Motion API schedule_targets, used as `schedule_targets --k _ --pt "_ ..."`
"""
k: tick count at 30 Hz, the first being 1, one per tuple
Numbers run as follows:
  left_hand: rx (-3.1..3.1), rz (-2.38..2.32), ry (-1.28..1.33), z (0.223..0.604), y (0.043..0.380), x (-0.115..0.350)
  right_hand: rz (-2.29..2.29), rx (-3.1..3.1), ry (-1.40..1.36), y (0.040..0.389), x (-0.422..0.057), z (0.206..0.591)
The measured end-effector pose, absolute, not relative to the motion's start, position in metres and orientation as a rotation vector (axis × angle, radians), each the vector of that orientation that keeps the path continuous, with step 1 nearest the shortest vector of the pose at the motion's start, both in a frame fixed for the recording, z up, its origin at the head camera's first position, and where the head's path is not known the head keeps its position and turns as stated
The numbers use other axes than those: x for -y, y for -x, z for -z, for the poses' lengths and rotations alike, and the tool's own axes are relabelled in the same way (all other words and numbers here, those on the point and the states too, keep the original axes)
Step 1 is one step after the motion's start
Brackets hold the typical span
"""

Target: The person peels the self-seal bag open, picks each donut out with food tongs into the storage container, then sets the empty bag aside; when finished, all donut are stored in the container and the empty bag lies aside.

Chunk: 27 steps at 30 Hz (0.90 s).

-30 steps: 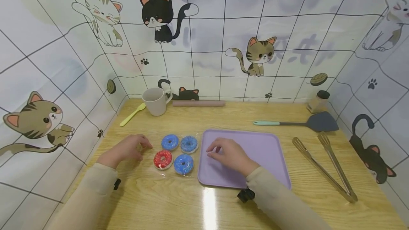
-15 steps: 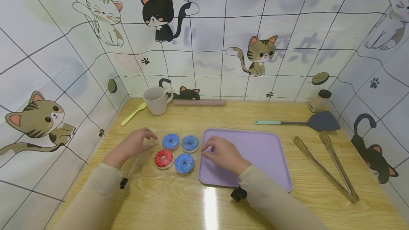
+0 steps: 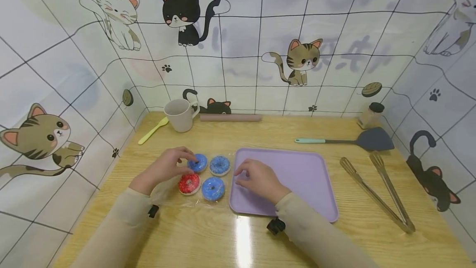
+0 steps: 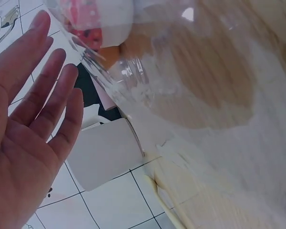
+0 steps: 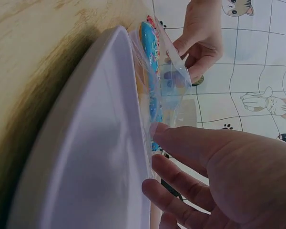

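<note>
Several toy donuts, including a red one (image 3: 188, 184) and a blue one (image 3: 213, 189), lie in a clear plastic wrapper (image 5: 174, 86) on the table. My left hand (image 3: 169, 166) reaches over the wrapper's left part, index finger and thumb apart above the left donuts. In the left wrist view its fingers (image 4: 52, 107) are spread loosely beside lifted plastic, holding nothing. Over the left edge of the purple tray (image 3: 297, 173), my right hand (image 3: 260, 181) keeps thumb and index finger apart beside the wrapper's right edge. The right thumb tip looks close to the plastic; contact is unclear.
A grey mug (image 3: 180, 115), yellow-green spoon (image 3: 153, 130) and mauve rod (image 3: 230, 118) stand or lie at the back left. On the right are a spatula (image 3: 373, 139), metal tongs (image 3: 379, 193) and a jar with a black lid (image 3: 370, 116). Patterned walls enclose the table.
My left hand has moved right, from beside the donuts to above the left ones. My right hand has shifted slightly left to the tray's edge. The donuts stay put.
</note>
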State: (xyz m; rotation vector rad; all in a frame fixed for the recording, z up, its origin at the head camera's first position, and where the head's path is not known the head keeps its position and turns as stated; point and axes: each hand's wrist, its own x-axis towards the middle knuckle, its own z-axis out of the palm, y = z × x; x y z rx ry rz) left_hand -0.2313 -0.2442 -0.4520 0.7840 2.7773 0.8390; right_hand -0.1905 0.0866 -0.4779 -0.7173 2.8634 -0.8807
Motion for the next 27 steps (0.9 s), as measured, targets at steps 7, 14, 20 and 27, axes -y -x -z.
schedule_targets --k 7,14,20,27 --pt "-2.777 -0.844 -0.791 0.459 0.234 0.246 0.855 -2.872 0.747 0.190 -0.088 0.479" --pt "-2.799 -0.793 -0.803 0.465 0.239 0.243 0.840 -2.875 0.772 0.190 -0.088 0.479" --pt "-2.790 -0.801 -0.811 0.465 0.242 0.241 0.853 -2.867 0.776 0.188 -0.087 0.478" --pt "-2.774 -0.817 -0.835 0.462 0.243 0.237 0.837 -2.880 0.758 0.188 -0.088 0.478"
